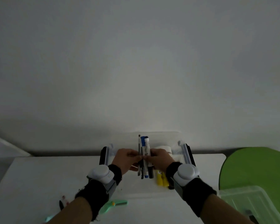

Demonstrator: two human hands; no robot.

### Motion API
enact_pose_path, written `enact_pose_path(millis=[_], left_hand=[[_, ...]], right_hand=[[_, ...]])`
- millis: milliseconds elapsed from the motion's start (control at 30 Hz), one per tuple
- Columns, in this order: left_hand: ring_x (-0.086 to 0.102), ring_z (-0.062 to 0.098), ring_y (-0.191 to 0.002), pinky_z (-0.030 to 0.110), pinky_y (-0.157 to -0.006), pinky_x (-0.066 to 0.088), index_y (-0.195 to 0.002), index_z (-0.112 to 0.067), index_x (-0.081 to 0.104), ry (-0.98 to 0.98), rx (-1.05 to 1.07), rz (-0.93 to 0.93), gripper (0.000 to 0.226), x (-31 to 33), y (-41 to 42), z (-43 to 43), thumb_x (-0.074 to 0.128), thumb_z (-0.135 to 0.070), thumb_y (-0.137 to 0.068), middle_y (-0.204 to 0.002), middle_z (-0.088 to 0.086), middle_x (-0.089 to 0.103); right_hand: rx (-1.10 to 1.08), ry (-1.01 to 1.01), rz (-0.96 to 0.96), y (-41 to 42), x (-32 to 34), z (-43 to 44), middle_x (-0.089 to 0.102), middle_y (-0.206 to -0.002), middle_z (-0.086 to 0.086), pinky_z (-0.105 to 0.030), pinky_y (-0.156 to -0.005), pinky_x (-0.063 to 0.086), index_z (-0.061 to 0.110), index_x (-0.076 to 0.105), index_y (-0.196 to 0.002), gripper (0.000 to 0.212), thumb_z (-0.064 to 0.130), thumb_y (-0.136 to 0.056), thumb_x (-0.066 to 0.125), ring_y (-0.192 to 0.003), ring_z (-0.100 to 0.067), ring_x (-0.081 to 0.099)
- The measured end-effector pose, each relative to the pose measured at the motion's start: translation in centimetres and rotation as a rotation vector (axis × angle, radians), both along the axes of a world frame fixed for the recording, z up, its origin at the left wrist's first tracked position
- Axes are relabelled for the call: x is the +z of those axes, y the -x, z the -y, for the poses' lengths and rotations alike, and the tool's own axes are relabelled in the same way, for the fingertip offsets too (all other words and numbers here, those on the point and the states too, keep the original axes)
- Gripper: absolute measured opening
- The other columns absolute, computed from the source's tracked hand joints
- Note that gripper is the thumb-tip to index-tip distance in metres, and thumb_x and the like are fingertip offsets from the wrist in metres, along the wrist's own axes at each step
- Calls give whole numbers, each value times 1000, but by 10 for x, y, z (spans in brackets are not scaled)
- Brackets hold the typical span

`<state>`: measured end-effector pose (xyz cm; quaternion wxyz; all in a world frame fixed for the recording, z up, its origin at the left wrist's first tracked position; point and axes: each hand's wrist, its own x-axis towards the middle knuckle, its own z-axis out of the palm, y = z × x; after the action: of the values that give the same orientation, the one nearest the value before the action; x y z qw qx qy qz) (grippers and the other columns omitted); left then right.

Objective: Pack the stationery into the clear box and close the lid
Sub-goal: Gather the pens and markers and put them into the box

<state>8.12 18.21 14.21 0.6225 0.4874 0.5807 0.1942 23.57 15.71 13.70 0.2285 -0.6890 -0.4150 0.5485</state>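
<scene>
hands: left hand (127, 159) and right hand (160, 159) pinch pens (144, 151) from either side, fingers curled | pens: one bundle, held over box (183, 152) | box: on table (39, 175); white roll (164, 149) inside | near: yellow item (161, 179); green scissors (116, 204)

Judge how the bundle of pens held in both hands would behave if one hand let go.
The bundle of pens is probably stiff and light: straight barrels. Nothing visibly binds them and their ends sit uneven, so they would likely splay or slip if the left hand or right hand eased its grip. Round barrels would probably roll once loose.
</scene>
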Motion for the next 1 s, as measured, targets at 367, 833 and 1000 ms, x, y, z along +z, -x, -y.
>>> enact_pose_path(millis=[367, 833, 1000], left_hand=[[64, 30, -73, 43, -77, 58, -97, 3, 62, 239, -28, -130, 10, -60, -8, -27, 61, -3, -88, -86, 21, 64], [66, 40, -75, 63, -92, 47, -84, 12, 63, 471, -112, -283, 5, -103, -21, -41, 59, 8, -82, -70, 28, 56], [65, 40, -101, 50, -86, 53, -94, 12, 65, 431, -134, -361, 17, -112, -30, -42, 64, 2, -81, -70, 13, 53]], right_hand=[[22, 218, 35, 15, -63, -28, 71, -101, -15, -35, -85, 58, 7, 67, -104, 20, 18, -91, 57, -94, -27, 69], [90, 400, 154, 25, -114, -35, 66, -101, -21, -47, -92, 54, 8, 57, -78, 15, 15, -91, 53, -104, -35, 65], [39, 446, 135, 22, -123, -36, 66, -105, -20, -46, -92, 54, 1, 64, -97, 17, 14, -91, 54, -104, -35, 64]])
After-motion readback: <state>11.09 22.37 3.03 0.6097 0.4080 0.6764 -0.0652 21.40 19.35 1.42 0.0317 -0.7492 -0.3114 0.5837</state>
